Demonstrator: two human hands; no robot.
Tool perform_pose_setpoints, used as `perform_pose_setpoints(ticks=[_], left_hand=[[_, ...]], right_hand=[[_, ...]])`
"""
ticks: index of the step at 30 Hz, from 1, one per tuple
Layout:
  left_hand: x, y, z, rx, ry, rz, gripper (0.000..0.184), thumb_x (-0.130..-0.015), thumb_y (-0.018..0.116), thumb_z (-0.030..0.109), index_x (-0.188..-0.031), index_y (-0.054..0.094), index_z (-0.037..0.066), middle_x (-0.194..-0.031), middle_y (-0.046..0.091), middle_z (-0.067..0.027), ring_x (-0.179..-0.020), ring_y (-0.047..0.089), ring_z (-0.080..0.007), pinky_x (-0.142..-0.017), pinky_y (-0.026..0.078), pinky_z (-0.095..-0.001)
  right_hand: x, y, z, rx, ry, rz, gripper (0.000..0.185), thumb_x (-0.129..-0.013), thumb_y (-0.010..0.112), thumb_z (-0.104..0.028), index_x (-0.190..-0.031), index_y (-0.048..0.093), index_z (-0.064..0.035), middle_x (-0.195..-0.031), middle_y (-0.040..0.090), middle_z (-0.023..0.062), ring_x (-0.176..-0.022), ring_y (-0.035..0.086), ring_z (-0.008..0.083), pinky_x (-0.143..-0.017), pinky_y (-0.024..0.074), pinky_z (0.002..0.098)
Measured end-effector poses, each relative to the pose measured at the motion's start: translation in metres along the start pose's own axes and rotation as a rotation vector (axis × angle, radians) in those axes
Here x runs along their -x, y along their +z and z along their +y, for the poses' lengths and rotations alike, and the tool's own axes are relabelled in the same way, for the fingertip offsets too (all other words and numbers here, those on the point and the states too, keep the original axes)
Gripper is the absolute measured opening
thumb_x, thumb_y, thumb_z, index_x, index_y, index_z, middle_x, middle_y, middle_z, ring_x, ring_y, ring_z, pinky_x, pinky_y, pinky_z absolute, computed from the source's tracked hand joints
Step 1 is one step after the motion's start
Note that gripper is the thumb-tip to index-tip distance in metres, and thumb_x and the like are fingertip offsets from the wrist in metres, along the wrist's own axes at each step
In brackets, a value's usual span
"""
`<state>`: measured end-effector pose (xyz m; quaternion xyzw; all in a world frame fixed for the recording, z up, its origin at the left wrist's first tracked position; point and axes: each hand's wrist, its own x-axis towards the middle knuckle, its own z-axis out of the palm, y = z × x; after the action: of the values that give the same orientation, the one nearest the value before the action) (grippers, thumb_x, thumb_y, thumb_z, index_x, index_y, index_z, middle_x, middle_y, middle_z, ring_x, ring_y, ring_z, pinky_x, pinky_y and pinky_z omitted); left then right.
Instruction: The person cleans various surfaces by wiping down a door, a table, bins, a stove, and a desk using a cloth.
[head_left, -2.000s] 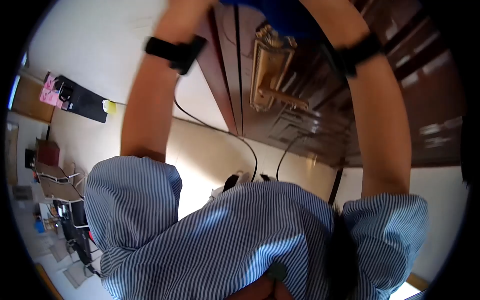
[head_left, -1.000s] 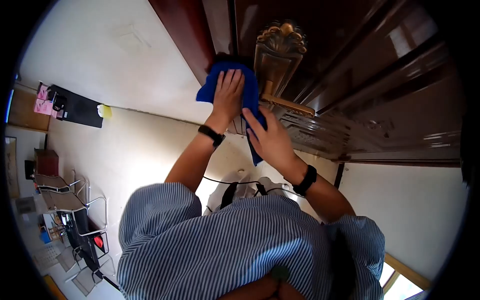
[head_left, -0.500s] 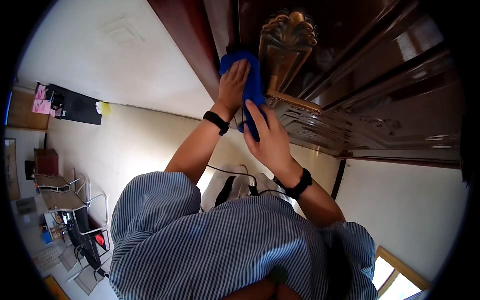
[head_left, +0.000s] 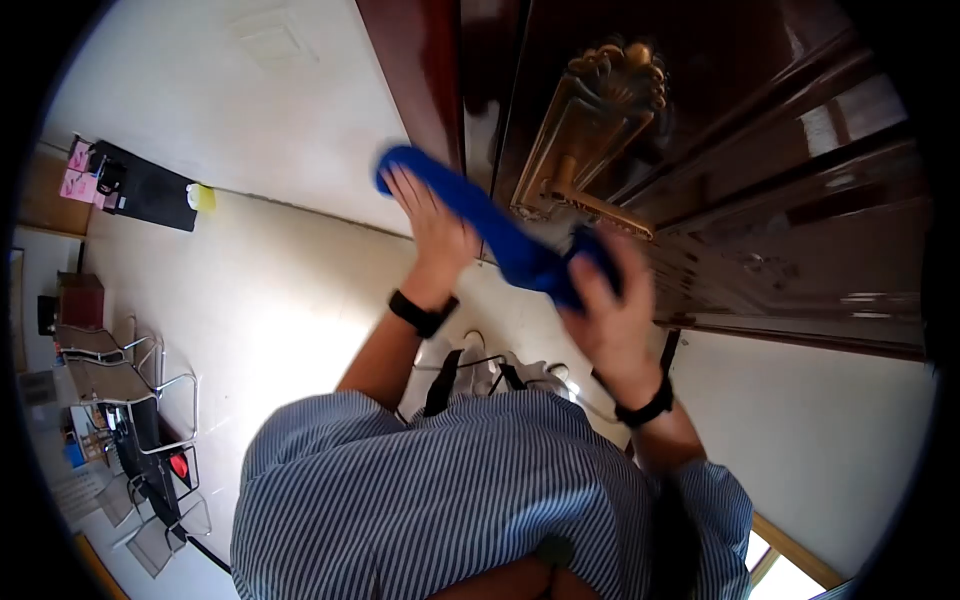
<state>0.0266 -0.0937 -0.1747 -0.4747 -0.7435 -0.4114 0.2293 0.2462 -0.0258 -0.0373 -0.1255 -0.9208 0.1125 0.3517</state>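
A blue cloth stretches slantwise between my two hands, in front of the dark red-brown door. At its upper left end, my left hand grips it, the fingers lying along the fabric. The lower right end is bunched in my right hand, which is blurred by motion. Just above that hand is the brass door handle, fixed to an ornate brass plate. The cloth appears apart from the door surface. I wear a black band on each wrist.
A pale wall runs along the left of the door, and another wall stands at the lower right. Several metal-framed chairs and a black cabinet are at the far left. My shoes show on the floor below.
Both hands have come away from the door edge beside the handle plate. My left hand has shifted left and down, my right hand right and down, spreading the cloth between them.
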Motion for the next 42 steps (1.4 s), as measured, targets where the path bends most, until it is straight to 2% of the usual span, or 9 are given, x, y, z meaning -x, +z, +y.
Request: perform_pose_setpoints(ticks=[6, 12, 13, 16, 29, 32, 35, 38, 42], left_hand=[[-0.192, -0.059, 0.019, -0.142, 0.246, 0.300, 0.064, -0.091, 0.051, 0.016, -0.143, 0.026, -0.012, -0.151, 0.019, -0.0340, -0.142, 0.018, -0.0485, -0.117, 0.015, -0.0531], [-0.186, -0.011, -0.017, -0.052, 0.308, 0.460, 0.063, -0.097, 0.046, 0.027, -0.147, 0.026, -0.006, -0.154, 0.019, -0.0302, -0.143, 0.018, -0.0463, -0.116, 0.016, -0.0548], [-0.168, -0.021, -0.007, -0.069, 0.331, 0.284, 0.068, -0.086, 0.056, 0.021, -0.136, 0.031, -0.018, -0.145, 0.018, -0.0440, -0.135, 0.018, -0.0591, -0.113, 0.013, -0.0627], [-0.109, 0.012, -0.044, -0.301, 0.290, 0.087, 0.072, -0.071, 0.072, 0.030, -0.122, 0.050, -0.017, -0.142, 0.031, -0.0387, -0.135, 0.025, -0.0530, -0.114, 0.018, -0.0604], [0.035, 0.069, -0.057, -0.211, 0.182, -0.487, 0.063, -0.074, 0.066, 0.019, -0.123, 0.047, -0.016, -0.135, 0.038, -0.0328, -0.129, 0.034, -0.0488, -0.110, 0.024, -0.0577], [0.037, 0.081, -0.026, -0.251, 0.345, -0.397, 0.045, -0.077, 0.065, 0.021, -0.114, 0.059, -0.003, -0.125, 0.051, -0.0199, -0.119, 0.045, -0.0378, -0.101, 0.036, -0.0529], [0.039, 0.090, 0.022, -0.049, 0.466, -0.311, 0.035, -0.083, 0.063, 0.023, -0.110, 0.061, 0.002, -0.116, 0.054, -0.0160, -0.108, 0.050, -0.0348, -0.095, 0.039, -0.0510], [0.049, 0.104, 0.058, 0.042, 0.437, -0.283, 0.031, -0.087, 0.062, 0.025, -0.110, 0.061, 0.005, -0.110, 0.056, -0.0141, -0.104, 0.052, -0.0327, -0.093, 0.041, -0.0498], [0.063, 0.127, 0.086, 0.007, 0.250, -0.295, 0.049, -0.089, 0.060, 0.026, -0.125, 0.052, -0.006, -0.119, 0.053, -0.0260, -0.112, 0.048, -0.0429, -0.097, 0.037, -0.0554]], right_hand=[[-0.146, -0.031, -0.001, 0.624, -0.229, 0.568, 0.059, -0.077, 0.069, -0.008, -0.134, 0.054, -0.0109, -0.142, 0.043, 0.0175, -0.132, 0.040, 0.0347, -0.112, 0.0307, 0.0465], [-0.167, 0.046, 0.002, 0.726, -0.049, 0.300, 0.066, -0.083, 0.053, -0.013, -0.142, 0.036, 0.0079, -0.149, 0.032, 0.0286, -0.132, 0.036, 0.0474, -0.117, 0.0187, 0.0531], [-0.158, 0.058, 0.004, 0.794, -0.046, 0.064, 0.063, -0.086, 0.051, -0.016, -0.142, 0.036, 0.0080, -0.149, 0.032, 0.0297, -0.133, 0.036, 0.0453, -0.116, 0.0178, 0.0531], [-0.123, 0.096, 0.006, 0.924, -0.101, 0.038, 0.057, -0.090, 0.048, -0.026, -0.140, 0.046, -0.0003, -0.146, 0.043, 0.0117, -0.139, 0.033, 0.0304, -0.120, 0.0152, 0.0439], [0.059, 0.190, 0.106, 0.529, -0.067, -0.059, 0.038, -0.086, 0.055, -0.016, -0.122, 0.061, -0.0060, -0.123, 0.059, 0.0087, -0.122, 0.051, 0.0210, -0.094, 0.0437, 0.0358], [0.098, 0.189, 0.131, 0.481, 0.163, 0.069, 0.044, -0.086, 0.057, -0.013, -0.129, 0.054, -0.0010, -0.121, 0.057, 0.0129, -0.121, 0.050, 0.0293, -0.094, 0.0439, 0.0395], [0.114, 0.154, 0.145, 0.329, 0.562, 0.197, 0.076, -0.077, 0.068, -0.005, -0.141, 0.032, 0.0110, -0.144, 0.029, 0.0376, -0.134, 0.028, 0.0534, -0.111, 0.0256, 0.0551], [0.083, 0.106, 0.155, 0.344, 0.397, 0.524, 0.081, -0.076, 0.066, -0.004, -0.143, 0.024, 0.0139, -0.148, 0.020, 0.0409, -0.139, 0.017, 0.0571, -0.113, 0.0196, 0.0570], [0.023, 0.047, 0.162, 0.581, 0.086, 0.510, 0.067, -0.076, 0.059, -0.004, -0.138, 0.040, 0.0110, -0.144, 0.030, 0.0400, -0.127, 0.037, 0.0529, -0.107, 0.0295, 0.0549]])
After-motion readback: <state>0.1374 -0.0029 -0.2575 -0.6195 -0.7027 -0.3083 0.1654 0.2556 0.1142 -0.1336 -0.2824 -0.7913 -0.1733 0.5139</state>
